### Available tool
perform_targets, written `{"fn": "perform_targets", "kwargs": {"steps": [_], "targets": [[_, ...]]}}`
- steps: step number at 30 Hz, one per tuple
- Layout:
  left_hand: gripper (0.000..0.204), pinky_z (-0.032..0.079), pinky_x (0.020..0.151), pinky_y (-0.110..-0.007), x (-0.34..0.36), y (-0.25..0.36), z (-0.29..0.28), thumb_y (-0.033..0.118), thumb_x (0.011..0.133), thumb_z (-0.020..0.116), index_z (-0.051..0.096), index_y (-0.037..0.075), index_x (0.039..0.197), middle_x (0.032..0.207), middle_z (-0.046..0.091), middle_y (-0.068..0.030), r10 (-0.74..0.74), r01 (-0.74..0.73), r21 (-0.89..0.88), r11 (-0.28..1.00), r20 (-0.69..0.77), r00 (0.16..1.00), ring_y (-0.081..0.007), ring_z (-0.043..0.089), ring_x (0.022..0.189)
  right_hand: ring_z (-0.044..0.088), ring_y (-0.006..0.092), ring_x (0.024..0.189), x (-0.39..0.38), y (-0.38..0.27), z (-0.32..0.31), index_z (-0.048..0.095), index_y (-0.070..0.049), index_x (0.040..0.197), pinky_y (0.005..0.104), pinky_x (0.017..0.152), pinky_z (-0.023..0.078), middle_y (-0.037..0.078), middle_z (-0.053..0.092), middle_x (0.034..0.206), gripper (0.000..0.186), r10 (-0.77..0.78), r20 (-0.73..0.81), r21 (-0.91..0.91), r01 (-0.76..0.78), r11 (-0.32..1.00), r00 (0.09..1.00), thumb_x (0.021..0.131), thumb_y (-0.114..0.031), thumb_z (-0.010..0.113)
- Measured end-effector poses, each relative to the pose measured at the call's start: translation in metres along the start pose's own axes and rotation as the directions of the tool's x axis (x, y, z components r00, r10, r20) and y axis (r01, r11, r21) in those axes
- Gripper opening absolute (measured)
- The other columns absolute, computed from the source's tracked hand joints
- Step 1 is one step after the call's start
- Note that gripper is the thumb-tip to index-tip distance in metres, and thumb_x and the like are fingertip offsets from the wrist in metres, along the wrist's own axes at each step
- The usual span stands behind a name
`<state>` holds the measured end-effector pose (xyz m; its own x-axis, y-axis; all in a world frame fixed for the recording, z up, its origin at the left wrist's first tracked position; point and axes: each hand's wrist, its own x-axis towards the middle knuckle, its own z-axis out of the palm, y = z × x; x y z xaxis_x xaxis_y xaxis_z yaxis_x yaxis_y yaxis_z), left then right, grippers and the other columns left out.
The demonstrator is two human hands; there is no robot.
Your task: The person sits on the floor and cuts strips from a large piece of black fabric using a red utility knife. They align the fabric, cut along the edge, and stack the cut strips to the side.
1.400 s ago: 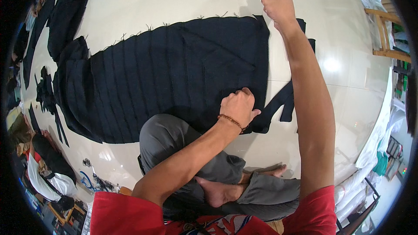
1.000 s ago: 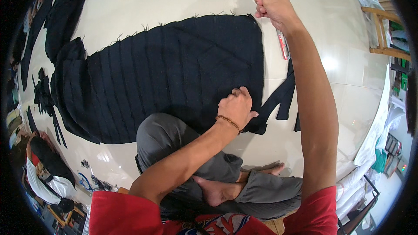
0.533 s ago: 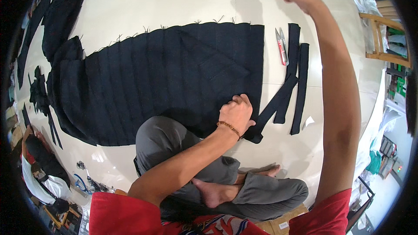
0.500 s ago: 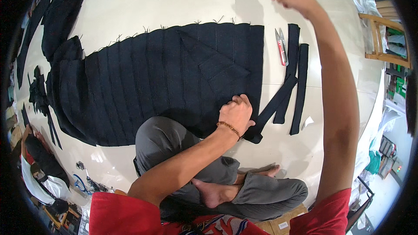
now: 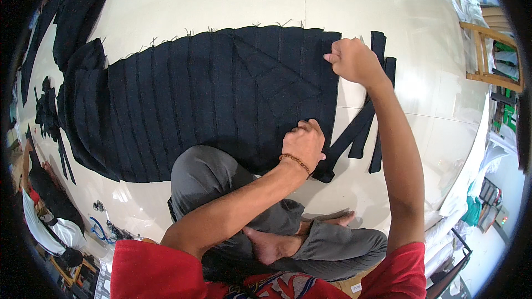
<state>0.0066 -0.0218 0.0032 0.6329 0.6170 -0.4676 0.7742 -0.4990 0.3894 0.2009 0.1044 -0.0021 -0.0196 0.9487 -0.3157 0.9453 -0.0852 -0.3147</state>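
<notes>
A large dark navy cloth point(image 5: 205, 99) with lengthwise seams or pleats lies spread on the floor before me. Loose thread ends stick up along its far edge, and a triangular fold crosses its right part. My left hand point(image 5: 303, 143), a beaded bracelet at the wrist, is curled closed on the cloth by its near right corner. Above the far right corner, my right hand point(image 5: 354, 62) is a closed fist; what it may hold does not show. It covers most of the red-handled thread snips. Dark fabric strips point(image 5: 382, 116) lie right of the cloth.
More dark cloth point(image 5: 80, 16) lies at the far left, with a bunched scrap pile point(image 5: 49, 108) below it. Another person point(image 5: 61, 227) sits at the left edge. A wooden chair frame point(image 5: 487, 55) and white cloth stand at the right. My crossed legs point(image 5: 210, 182) are close.
My right hand has come down from high at the upper right to the cloth's far right corner, now covering the snips. My left hand stays closed in place on the cloth.
</notes>
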Motion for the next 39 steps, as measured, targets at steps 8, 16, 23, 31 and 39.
{"fn": "perform_targets", "kwargs": {"steps": [8, 16, 23, 31, 39], "targets": [[0.069, 0.062, 0.063, -0.030, 0.002, -0.002, 0.001, 0.050, 0.071, 0.087, 0.057, -0.005, 0.099, 0.086, 0.066, -0.0152, 0.002, 0.000, -0.047, 0.999, 0.041, 0.999, -0.0255, 0.074, 0.077, 0.052, 0.0050, 0.060, 0.004, -0.013, -0.012, 0.068, -0.004, 0.094, 0.0195, 0.046, 0.036, 0.000, 0.058, 0.075, 0.021, 0.127, 0.062, 0.908, -0.108, 0.405, 0.990, 0.094, -0.024, 0.065], [0.068, 0.062, 0.063, -0.030, 0.003, -0.001, 0.000, 0.049, 0.071, 0.087, 0.056, -0.005, 0.100, 0.088, 0.066, -0.0167, -0.003, 0.008, -0.063, 0.998, 0.073, 0.997, -0.0252, 0.074, 0.078, 0.046, 0.0056, 0.050, 0.016, -0.002, -0.010, 0.060, -0.005, 0.087, 0.0188, 0.038, 0.030, 0.010, 0.068, 0.091, 0.016, 0.082, 0.157, 0.980, -0.166, 0.115, 0.984, 0.095, -0.019, 0.064], [0.067, 0.062, 0.063, -0.029, 0.003, -0.003, -0.004, 0.048, 0.072, 0.087, 0.057, -0.005, 0.099, 0.088, 0.066, -0.0175, -0.006, 0.012, -0.057, 0.998, 0.109, 0.994, -0.0250, 0.074, 0.079, 0.039, 0.0009, 0.044, 0.022, -0.001, -0.025, 0.061, -0.005, 0.084, 0.0158, 0.038, 0.030, 0.005, 0.067, 0.079, 0.016, 0.070, 0.271, 0.956, -0.277, 0.095, 0.960, 0.097, -0.014, 0.062], [0.067, 0.063, 0.065, -0.030, 0.001, -0.002, -0.005, 0.046, 0.072, 0.087, 0.056, -0.006, 0.101, 0.090, 0.066, -0.0185, 0.006, -0.001, -0.071, 0.997, 0.070, 0.998, -0.0265, 0.074, 0.081, 0.034, 0.0022, 0.045, 0.035, -0.011, -0.035, 0.058, -0.007, 0.078, 0.0209, 0.041, 0.029, -0.003, 0.054, 0.063, 0.021, 0.171, 0.237, 0.806, -0.291, 0.515, 0.956, 0.098, -0.012, 0.059], [0.071, 0.063, 0.067, -0.031, 0.002, -0.002, -0.002, 0.045, 0.072, 0.088, 0.056, -0.009, 0.107, 0.094, 0.066, -0.0210, 0.011, -0.004, -0.106, 0.994, 0.071, 0.997, -0.0279, 0.074, 0.083, 0.035, 0.0047, 0.049, 0.051, -0.015, -0.038, 0.056, -0.006, 0.075, 0.0212, 0.043, 0.031, -0.001, 0.052, 0.064, 0.013, 0.178, 0.155, 0.767, -0.231, 0.598, 0.972, 0.085, -0.001, 0.049]]}}
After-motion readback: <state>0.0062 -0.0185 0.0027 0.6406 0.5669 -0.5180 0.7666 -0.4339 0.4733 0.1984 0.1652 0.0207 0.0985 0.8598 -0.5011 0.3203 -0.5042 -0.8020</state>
